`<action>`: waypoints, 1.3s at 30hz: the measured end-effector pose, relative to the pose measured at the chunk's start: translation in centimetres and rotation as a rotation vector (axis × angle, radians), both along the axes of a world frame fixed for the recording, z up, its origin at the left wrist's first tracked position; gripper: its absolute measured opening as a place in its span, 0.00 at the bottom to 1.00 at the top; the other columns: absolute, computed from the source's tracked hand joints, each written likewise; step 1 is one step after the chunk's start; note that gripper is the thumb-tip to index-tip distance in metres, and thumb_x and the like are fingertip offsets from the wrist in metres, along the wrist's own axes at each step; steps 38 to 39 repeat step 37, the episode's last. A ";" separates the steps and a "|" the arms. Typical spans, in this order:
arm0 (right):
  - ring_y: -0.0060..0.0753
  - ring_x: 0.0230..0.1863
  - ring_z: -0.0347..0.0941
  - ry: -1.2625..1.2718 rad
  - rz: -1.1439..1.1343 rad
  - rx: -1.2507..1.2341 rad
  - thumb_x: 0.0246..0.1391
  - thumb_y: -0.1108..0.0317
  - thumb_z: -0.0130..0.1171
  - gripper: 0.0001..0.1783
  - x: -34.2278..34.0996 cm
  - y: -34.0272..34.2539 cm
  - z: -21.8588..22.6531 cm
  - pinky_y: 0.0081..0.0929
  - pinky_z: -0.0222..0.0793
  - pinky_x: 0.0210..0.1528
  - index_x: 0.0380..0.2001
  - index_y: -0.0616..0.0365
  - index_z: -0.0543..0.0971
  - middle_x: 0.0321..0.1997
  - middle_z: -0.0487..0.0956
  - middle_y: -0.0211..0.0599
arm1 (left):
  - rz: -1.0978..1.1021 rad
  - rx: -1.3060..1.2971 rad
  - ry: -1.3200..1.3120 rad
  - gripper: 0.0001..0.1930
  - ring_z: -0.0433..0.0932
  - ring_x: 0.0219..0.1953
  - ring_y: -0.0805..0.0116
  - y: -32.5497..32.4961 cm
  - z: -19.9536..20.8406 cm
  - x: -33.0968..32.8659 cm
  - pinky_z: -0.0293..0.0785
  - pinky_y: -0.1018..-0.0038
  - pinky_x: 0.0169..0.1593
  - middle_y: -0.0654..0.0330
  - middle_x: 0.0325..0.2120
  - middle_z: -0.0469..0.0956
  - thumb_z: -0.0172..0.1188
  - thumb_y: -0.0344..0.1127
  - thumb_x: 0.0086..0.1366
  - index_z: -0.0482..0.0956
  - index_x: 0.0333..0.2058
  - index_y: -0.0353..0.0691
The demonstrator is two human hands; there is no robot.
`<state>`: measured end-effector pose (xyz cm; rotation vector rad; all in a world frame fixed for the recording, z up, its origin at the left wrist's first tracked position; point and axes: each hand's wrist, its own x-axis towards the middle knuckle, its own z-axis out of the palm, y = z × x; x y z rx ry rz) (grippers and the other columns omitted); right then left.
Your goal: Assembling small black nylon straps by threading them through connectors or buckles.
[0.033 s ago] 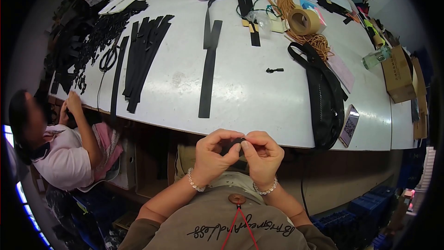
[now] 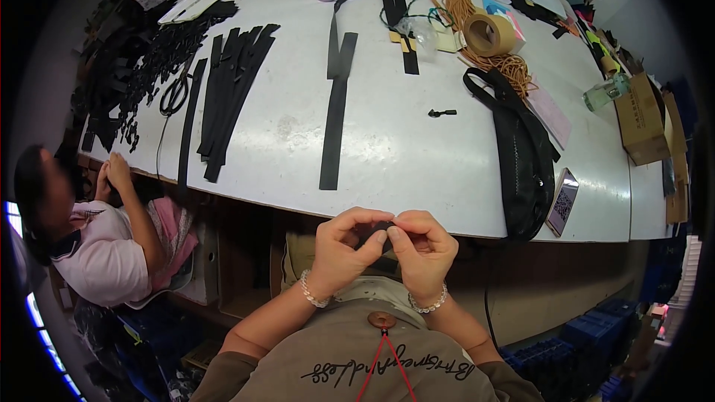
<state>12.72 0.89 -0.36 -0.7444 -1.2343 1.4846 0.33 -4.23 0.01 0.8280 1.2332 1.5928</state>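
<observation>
Both of my hands are raised in front of my body, just off the near edge of the white table (image 2: 417, 179). Thumb and fingers of my left hand (image 2: 346, 242) are closed on a small black piece (image 2: 376, 238), which looks like a folded bit of strap. From the other side my right hand (image 2: 424, 249) pinches the same piece, its fingertips meeting those of the left. Most of the piece is hidden by my fingers. Beyond my hands, a long flat black strap (image 2: 337, 119) lies on the table, and a small black fitting (image 2: 442, 113) rests to its right.
Several black straps (image 2: 237, 97), scissors (image 2: 175, 95) and a heap of black parts (image 2: 141, 67) lie left. A black bag (image 2: 525, 171) and a phone (image 2: 564, 202) lie right, near tan tape (image 2: 491, 34) and cord. A co-worker (image 2: 104, 253) sits at the left edge.
The co-worker's hands have shifted slightly. My own hands and the black piece stay essentially where they were.
</observation>
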 end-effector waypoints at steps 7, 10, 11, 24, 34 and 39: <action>0.17 0.34 0.70 -0.029 0.060 -0.209 0.49 0.82 0.59 0.04 0.4 -0.2 0.6 0.16 0.68 0.35 0.31 0.67 0.76 0.34 0.75 0.33 | -0.036 -0.117 -0.238 0.11 0.73 0.34 0.82 0.3 -0.9 -0.2 0.70 0.84 0.40 0.63 0.35 0.78 0.56 0.26 0.62 0.77 0.44 0.33; 0.15 0.31 0.69 -0.146 0.121 -0.163 0.50 0.81 0.59 0.03 0.7 -0.1 -0.2 0.13 0.66 0.32 0.28 0.65 0.75 0.31 0.74 0.29 | -0.047 -0.152 -0.370 0.11 0.73 0.35 0.82 0.6 -0.4 -0.2 0.70 0.84 0.40 0.63 0.35 0.78 0.55 0.27 0.63 0.77 0.44 0.34; 0.13 0.29 0.68 -0.230 0.120 -0.096 0.50 0.81 0.59 0.03 0.6 0.0 -0.3 0.11 0.64 0.30 0.28 0.64 0.75 0.29 0.73 0.28 | -0.049 -0.153 -0.370 0.11 0.73 0.35 0.82 0.5 -0.6 -0.3 0.70 0.84 0.40 0.63 0.35 0.78 0.55 0.27 0.63 0.77 0.44 0.34; 0.11 0.20 0.59 0.074 0.285 -0.330 0.52 0.82 0.52 0.05 0.7 0.8 0.3 0.10 0.54 0.21 0.24 0.63 0.73 0.23 0.69 0.24 | -0.169 -0.139 -0.659 0.10 0.75 0.35 0.78 0.2 -0.5 -0.5 0.73 0.80 0.42 0.62 0.33 0.78 0.54 0.30 0.65 0.76 0.42 0.32; 0.15 0.25 0.61 -0.007 0.253 -0.079 0.44 0.85 0.52 0.07 0.4 1.6 0.4 0.14 0.57 0.26 0.18 0.64 0.71 0.22 0.69 0.28 | -0.176 -0.123 -0.591 0.10 0.76 0.36 0.77 0.2 -0.8 -0.2 0.73 0.80 0.42 0.61 0.34 0.79 0.56 0.30 0.63 0.76 0.41 0.32; 0.16 0.24 0.62 -0.042 0.252 -0.061 0.44 0.84 0.53 0.07 0.4 1.7 0.3 0.15 0.57 0.25 0.18 0.63 0.71 0.22 0.69 0.29 | -0.175 -0.117 -0.563 0.10 0.76 0.37 0.78 0.1 -1.2 -0.3 0.72 0.82 0.43 0.61 0.34 0.78 0.56 0.31 0.63 0.76 0.41 0.32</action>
